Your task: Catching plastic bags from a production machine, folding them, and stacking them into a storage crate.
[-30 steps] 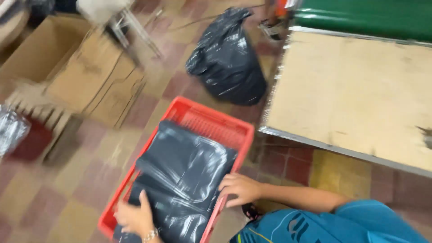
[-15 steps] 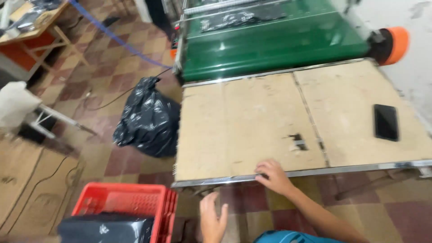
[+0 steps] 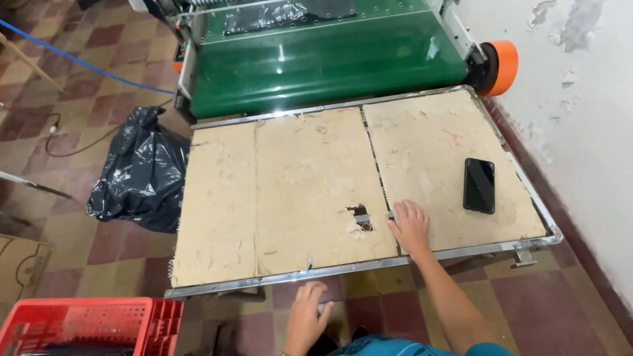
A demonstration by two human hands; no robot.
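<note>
Two hands empty: right hand (image 3: 410, 226) flat, fingers spread on worn table (image 3: 290, 191) lower centre, likely bracing; left hand (image 3: 307, 315) loosely curled below its edge. Black phone (image 3: 479, 185) lies right, red crate (image 3: 86, 325) lower left.

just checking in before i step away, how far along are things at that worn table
Looks done: dark bags lie in the red crate, and a full black sack sits on the floor.

In hand: nothing. The right hand rests flat on the worn table; the left hand hangs open below its edge.

Left: the table holds only a black phone.
</note>
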